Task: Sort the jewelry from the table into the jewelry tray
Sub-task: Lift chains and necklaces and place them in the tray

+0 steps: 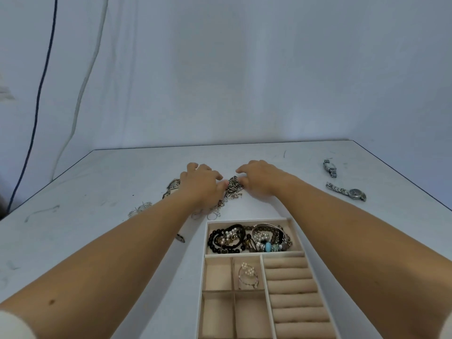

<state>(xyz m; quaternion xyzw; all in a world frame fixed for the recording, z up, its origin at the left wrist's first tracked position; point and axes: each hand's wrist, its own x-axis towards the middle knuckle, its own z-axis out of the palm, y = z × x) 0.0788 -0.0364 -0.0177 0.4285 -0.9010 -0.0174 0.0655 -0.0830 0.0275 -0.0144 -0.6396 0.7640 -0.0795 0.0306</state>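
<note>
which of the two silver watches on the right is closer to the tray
The watch with the round dark dial. The other watch lies farther back on the table, beyond it.

Counter (269,165): white, faint dark scuff marks. Jewelry tray (206,241): white rim, beige lining. Bead bracelets (215,237): black. Single large bead (268,246): turquoise. Two watches (330,168) (347,191): silver. Chain pile (233,185): dull silver. Backdrop (244,69): white. Cable (41,89): dark blue.
</note>
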